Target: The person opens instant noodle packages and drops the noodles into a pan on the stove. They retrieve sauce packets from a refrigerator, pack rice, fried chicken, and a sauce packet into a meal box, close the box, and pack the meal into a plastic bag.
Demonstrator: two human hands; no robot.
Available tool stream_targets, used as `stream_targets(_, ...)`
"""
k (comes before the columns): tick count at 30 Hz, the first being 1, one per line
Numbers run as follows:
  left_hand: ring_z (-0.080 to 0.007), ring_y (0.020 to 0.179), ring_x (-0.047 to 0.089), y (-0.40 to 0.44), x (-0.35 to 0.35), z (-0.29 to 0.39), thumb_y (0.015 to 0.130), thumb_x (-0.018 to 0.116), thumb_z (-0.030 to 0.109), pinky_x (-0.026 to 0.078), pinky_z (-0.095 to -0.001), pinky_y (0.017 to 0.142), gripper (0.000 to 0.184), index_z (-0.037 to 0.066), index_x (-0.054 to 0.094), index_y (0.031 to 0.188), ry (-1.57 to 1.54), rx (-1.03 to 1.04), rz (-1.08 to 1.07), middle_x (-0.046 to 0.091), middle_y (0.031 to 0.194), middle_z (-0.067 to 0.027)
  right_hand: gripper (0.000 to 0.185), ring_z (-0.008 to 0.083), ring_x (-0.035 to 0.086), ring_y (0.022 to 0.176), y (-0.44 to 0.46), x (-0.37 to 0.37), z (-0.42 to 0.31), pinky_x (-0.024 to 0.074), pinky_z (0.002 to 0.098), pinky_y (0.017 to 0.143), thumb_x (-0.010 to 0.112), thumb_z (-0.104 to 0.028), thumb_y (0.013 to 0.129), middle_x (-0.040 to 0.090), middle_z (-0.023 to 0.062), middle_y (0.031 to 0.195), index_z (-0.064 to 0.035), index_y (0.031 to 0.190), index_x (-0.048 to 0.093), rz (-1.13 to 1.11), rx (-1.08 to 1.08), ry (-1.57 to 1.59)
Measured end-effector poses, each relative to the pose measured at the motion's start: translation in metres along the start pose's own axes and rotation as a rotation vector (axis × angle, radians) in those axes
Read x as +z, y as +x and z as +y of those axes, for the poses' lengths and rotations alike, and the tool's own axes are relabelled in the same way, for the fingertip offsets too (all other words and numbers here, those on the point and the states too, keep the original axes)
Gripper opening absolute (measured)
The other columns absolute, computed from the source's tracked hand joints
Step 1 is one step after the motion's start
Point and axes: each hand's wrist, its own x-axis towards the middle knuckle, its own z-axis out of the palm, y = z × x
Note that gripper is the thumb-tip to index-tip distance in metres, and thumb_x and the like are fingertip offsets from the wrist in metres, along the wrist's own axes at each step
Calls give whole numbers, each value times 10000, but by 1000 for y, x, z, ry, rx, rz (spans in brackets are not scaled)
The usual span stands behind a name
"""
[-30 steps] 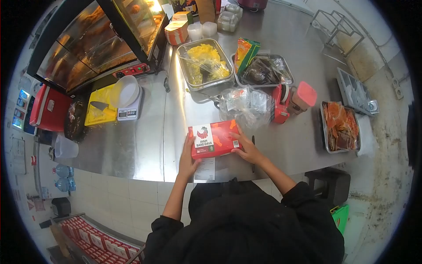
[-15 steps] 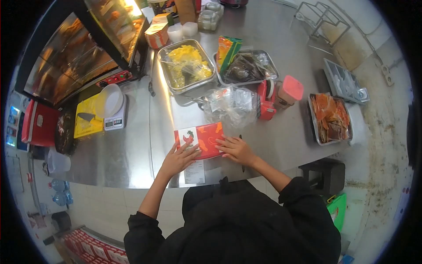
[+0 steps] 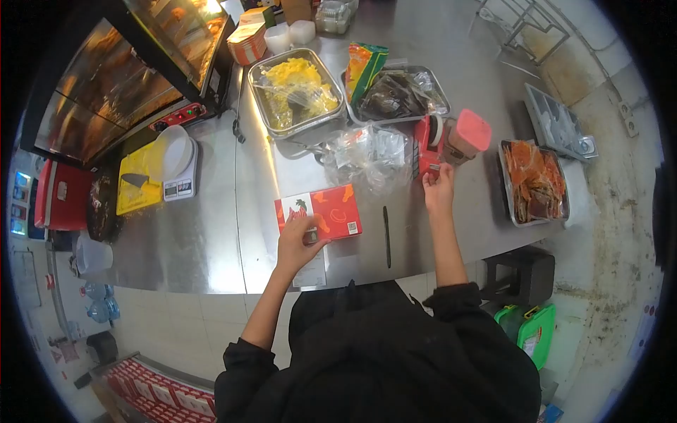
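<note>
A red printed cardboard box (image 3: 337,204) with a white panel lies on the steel table in front of me. My left hand (image 3: 296,243) rests on its near left part, thumb and fingers apart. Under the box's near edge a paper receipt (image 3: 310,275) partly shows. At the near end of a red tape dispenser (image 3: 427,144), the fingers of my right hand (image 3: 438,192) are closed together on it; whether a strip of tape is between them is too small to see. A black pen (image 3: 386,236) lies between the box and my right forearm.
Behind the box are a crumpled plastic bag (image 3: 370,155), a tray of yellow food (image 3: 262,106) and a tray with dark bagged items (image 3: 446,106). A lidded pink tub (image 3: 471,132) adjoins the dispenser. Right stands a tray of orange packets (image 3: 532,180); left, a kitchen scale (image 3: 185,185) and heated display cabinet (image 3: 106,92).
My right hand has left the box and reached forward and right to the tape dispenser, uncovering the pen. My left hand stays at the box, its fingers now more bent.
</note>
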Motion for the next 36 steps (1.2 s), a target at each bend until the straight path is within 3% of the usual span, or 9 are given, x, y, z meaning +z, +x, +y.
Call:
stream_targets(3, -248, 990, 549, 1, -1, 0, 656, 746, 223, 286, -439, 1040, 614, 93, 463, 1185, -26, 0, -14, 571, 1020, -99, 134, 180, 551, 869, -3, -29, 22, 505, 375, 741, 563, -190, 872, 494, 48, 1074, -62, 895, 528, -187, -154, -27)
stream_targets(10, -294, 1010, 525, -4, 0, -8, 734, 674, 213, 437, -377, 854, 616, 132, 405, 1282, 41, 119, -73, 500, 1168, -92, 64, 127, 564, 711, -68, -9, 18, 523, 237, 500, 570, -54, 832, 587, 80, 903, -2, 844, 606, 84, -544, -778)
stream_targets(14, -288, 1007, 529, -5, 1, -12, 742, 662, 189, 462, -353, 813, 597, 153, 408, 1281, 42, 167, -79, 471, 1194, -91, 325, 64, 516, 560, -208, 13, 50, 423, 205, 425, 601, -53, 813, 612, 34, 762, -65, 1137, 570, -245, -195, -821)
stream_targets(16, -280, 1006, 532, -7, 5, -18, 743, 661, 186, 464, -353, 812, 597, 161, 406, 1282, 22, 182, -46, 469, 1196, -99, 679, 69, 534, 573, -236, 28, 69, 424, 214, 429, 630, -45, 793, 618, 41, 761, -104, 1371, 278, -292, -48, -781)
stream_targets(19, -277, 1017, 528, -8, 6, -19, 747, 652, 167, 464, -356, 818, 573, 181, 424, 1273, -24, 193, -4, 457, 1210, -110, 899, 90, 556, 564, -228, 45, 98, 427, 219, 433, 664, -57, 771, 623, 63, 747, -132, 1408, 35, -154, 123, -559)
stream_targets(30, -283, 1103, 450, -7, -4, -19, 788, 538, 68, 391, -371, 912, 427, 210, 548, 1190, 252, 404, -164, 355, 1322, -140, 667, 152, 604, 628, -219, 13, 115, 447, 261, 464, 691, -93, 737, 615, 105, 798, -64, 1258, 276, -278, 89, -962)
stream_targets(33, -287, 1117, 440, -7, -6, -16, 818, 541, 132, 384, -375, 923, 432, 148, 489, 1246, 130, 285, -166, 344, 1331, -160, 591, 163, 598, 797, -243, -14, 126, 451, 307, 597, 689, -143, 723, 582, 101, 963, -78, 1220, 377, -301, -423, -1298)
stream_targets(35, -280, 1118, 443, -10, -9, -16, 847, 527, 184, 375, -364, 931, 458, 80, 423, 1280, -189, 107, 52, 346, 1331, -170, 438, 169, 558, 860, -253, -11, 118, 410, 326, 708, 703, -185, 684, 542, 44, 1024, -76, 1058, 504, -1258, -1110, -1438)
stream_targets(36, -278, 1118, 444, -14, -12, -18, 856, 522, 202, 373, -360, 933, 474, 57, 401, 1291, -299, 52, 129, 347, 1330, -174, 438, 169, 558, 860, -253, -9, 120, 410, 326, 708, 703, -185, 684, 542, 44, 1024, -76, 1058, 504, -1264, -1112, -1438)
